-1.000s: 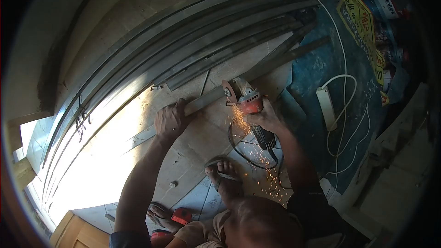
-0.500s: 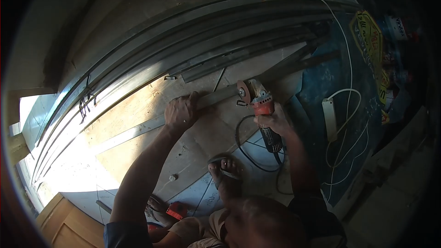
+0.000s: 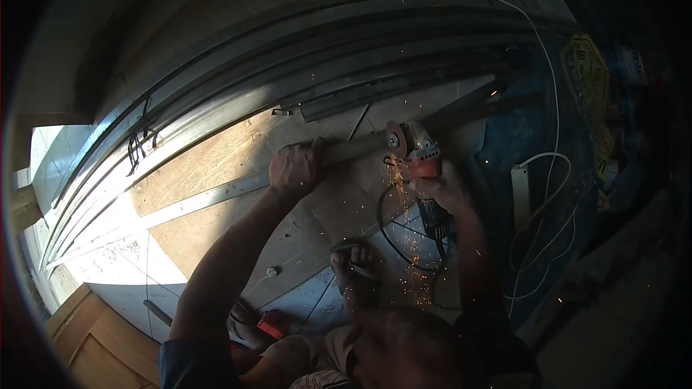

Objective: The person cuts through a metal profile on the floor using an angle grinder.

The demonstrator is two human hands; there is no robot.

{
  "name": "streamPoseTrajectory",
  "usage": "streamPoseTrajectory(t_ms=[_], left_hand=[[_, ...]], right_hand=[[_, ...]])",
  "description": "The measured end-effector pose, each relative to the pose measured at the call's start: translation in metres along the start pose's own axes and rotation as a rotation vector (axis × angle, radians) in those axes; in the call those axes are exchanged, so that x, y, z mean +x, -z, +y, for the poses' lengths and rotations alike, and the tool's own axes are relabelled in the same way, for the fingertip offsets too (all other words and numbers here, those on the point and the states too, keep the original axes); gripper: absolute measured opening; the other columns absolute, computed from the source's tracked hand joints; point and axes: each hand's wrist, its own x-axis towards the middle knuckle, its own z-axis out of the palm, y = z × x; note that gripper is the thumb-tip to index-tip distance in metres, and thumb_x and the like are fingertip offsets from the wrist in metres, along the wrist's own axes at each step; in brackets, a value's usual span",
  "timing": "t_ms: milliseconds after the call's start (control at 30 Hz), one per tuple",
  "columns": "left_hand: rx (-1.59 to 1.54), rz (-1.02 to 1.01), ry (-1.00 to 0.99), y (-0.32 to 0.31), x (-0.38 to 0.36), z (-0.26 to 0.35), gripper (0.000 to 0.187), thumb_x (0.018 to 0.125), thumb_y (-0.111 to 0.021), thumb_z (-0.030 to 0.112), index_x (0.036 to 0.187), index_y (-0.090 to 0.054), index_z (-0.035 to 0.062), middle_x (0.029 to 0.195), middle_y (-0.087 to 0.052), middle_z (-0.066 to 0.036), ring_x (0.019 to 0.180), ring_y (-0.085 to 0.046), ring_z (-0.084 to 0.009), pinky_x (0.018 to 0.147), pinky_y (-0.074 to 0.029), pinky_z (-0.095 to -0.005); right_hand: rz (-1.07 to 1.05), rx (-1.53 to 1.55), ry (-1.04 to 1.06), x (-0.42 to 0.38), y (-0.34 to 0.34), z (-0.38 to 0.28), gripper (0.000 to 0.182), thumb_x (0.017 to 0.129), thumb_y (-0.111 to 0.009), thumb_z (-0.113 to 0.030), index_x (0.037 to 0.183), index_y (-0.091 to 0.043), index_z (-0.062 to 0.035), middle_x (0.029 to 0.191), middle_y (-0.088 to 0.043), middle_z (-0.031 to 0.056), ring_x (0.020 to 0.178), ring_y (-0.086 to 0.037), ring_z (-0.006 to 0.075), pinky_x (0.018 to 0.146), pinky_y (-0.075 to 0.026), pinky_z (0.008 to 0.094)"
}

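A long flat metal bar [image 3: 209, 202] lies slantwise across the floor. My left hand [image 3: 295, 171] is closed around it, left of the cut point. My right hand [image 3: 443, 191] grips a red and black angle grinder [image 3: 424, 166] by its body. The grinder's disc [image 3: 396, 140] is at the bar, and orange sparks [image 3: 414, 274] spray down toward my foot [image 3: 353, 266]. Exactly where the disc meets the metal is hard to make out.
Several long metal profiles [image 3: 238, 65] lie along the far side. A white power strip [image 3: 520, 198] with cables rests on a blue sheet at right. The grinder's black cord [image 3: 382, 216] loops by my foot. A red object [image 3: 273, 324] and a wooden panel [image 3: 108, 338] are near the bottom.
Sparks now stream from the grinder's disc, where none showed before. The whole view has shifted slightly and darkened. Both hands keep their holds.
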Motion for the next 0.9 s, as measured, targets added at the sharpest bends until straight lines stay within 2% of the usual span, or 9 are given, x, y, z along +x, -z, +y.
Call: streamPoseTrajectory(t_ms=[67,167,300,400,467,500,567,800,900], left_hand=[[0.011,0.013,-0.017,-0.001,0.000,-0.001,0.054,0.090,-0.067,0.058,0.121,-0.066,0.0137,0.088,-0.075,-0.018,0.083,-0.074,-0.0384,0.072,-0.059,-0.0490],[0.048,-0.022,0.011,-0.004,0.000,-0.003,0.056,0.090,-0.067,0.059,0.121,-0.066,0.0129,0.087,-0.075,-0.018,0.082,-0.074,-0.0381,0.071,-0.059,-0.0487],[0.049,-0.042,0.014,-0.001,0.000,-0.001,0.056,0.091,-0.066,0.059,0.123,-0.065,0.0129,0.088,-0.075,-0.018,0.083,-0.075,-0.0376,0.070,-0.060,-0.0486],[0.019,0.006,-0.043,-0.002,-0.002,-0.002,0.053,0.093,-0.065,0.057,0.123,-0.065,0.0134,0.088,-0.075,-0.019,0.082,-0.075,-0.0376,0.069,-0.060,-0.0487],[0.014,0.060,-0.041,-0.008,0.000,-0.004,0.050,0.092,-0.067,0.055,0.121,-0.067,0.0150,0.089,-0.075,-0.019,0.082,-0.074,-0.0386,0.069,-0.059,-0.0490],[0.014,0.049,-0.068,-0.005,0.002,-0.001,0.050,0.092,-0.067,0.055,0.121,-0.067,0.0150,0.089,-0.075,-0.019,0.082,-0.074,-0.0386,0.069,-0.059,-0.0490],[-0.024,0.059,-0.056,0.005,0.002,0.006,0.048,0.091,-0.070,0.054,0.119,-0.068,0.0163,0.089,-0.075,-0.018,0.080,-0.074,-0.0393,0.068,-0.059,-0.0495],[0.048,0.014,-0.038,0.005,0.006,0.013,0.046,0.087,-0.075,0.051,0.119,-0.069,0.0180,0.087,-0.075,-0.016,0.078,-0.074,-0.0391,0.066,-0.058,-0.0491],[0.063,-0.039,0.032,0.006,0.007,0.016,0.052,0.085,-0.077,0.054,0.117,-0.069,0.0140,0.087,-0.075,-0.018,0.082,-0.073,-0.0409,0.070,-0.057,-0.0512]], right_hand=[[0.134,-0.115,0.063,0.002,0.000,0.009,0.049,0.069,-0.082,-0.017,0.114,-0.067,-0.0031,0.100,-0.066,0.0043,0.084,-0.065,0.0176,0.077,-0.054,0.0340],[0.057,-0.113,-0.017,0.003,0.003,0.002,0.051,0.069,-0.082,-0.015,0.116,-0.066,-0.0030,0.101,-0.066,0.0048,0.084,-0.066,0.0189,0.077,-0.055,0.0349],[0.053,-0.099,0.033,0.007,0.004,0.009,0.049,0.069,-0.082,-0.014,0.114,-0.066,-0.0029,0.097,-0.065,0.0049,0.083,-0.065,0.0171,0.074,-0.055,0.0342],[0.010,0.038,-0.019,0.004,0.000,-0.002,0.047,0.068,-0.082,-0.013,0.111,-0.065,-0.0026,0.091,-0.063,0.0042,0.077,-0.063,0.0142,0.067,-0.053,0.0321],[0.021,0.019,0.022,0.001,-0.003,-0.008,0.034,0.074,-0.077,-0.016,0.102,-0.063,-0.0031,0.086,-0.061,0.0022,0.071,-0.060,0.0118,0.065,-0.051,0.0314],[0.048,0.032,0.021,0.000,-0.001,-0.007,0.034,0.074,-0.077,-0.016,0.102,-0.063,-0.0031,0.086,-0.061,0.0022,0.071,-0.060,0.0118,0.065,-0.051,0.0314],[-0.038,0.225,0.021,-0.002,0.001,-0.001,0.037,0.074,-0.077,-0.013,0.104,-0.060,-0.0027,0.083,-0.058,0.0023,0.069,-0.059,0.0115,0.062,-0.050,0.0298],[0.017,0.266,0.040,-0.002,0.005,0.003,0.039,0.074,-0.078,-0.010,0.107,-0.058,-0.0015,0.081,-0.056,0.0022,0.067,-0.059,0.0121,0.059,-0.050,0.0291],[-0.007,0.304,0.058,0.002,0.007,0.012,0.039,0.075,-0.078,-0.010,0.107,-0.058,-0.0011,0.081,-0.056,0.0025,0.067,-0.059,0.0120,0.059,-0.050,0.0289]])
